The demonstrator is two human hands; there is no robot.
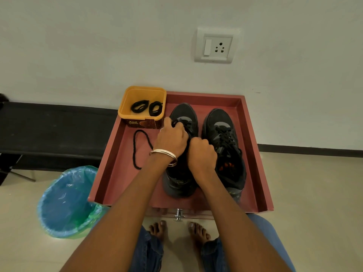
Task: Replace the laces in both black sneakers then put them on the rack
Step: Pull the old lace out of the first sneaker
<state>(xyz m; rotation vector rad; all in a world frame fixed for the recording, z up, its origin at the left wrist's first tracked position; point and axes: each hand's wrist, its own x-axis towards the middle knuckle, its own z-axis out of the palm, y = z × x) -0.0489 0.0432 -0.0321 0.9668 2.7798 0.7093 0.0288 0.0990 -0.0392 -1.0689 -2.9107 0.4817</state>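
Two black sneakers stand side by side, toes toward the wall, on a red-brown tray top. My left hand lies over the left sneaker and pinches its black lace near the eyelets. A loose length of that lace loops out to the left on the tray. My right hand is curled into a fist at the left sneaker's tongue, gripping it. The right sneaker is fully laced and untouched. A yellow tub at the tray's back left holds two coiled black laces.
The tray top belongs to a small drawer unit with a metal knob facing me. A bin lined with a blue-green bag stands on the floor at the left. A black bench runs along the wall. My bare feet are below the drawer.
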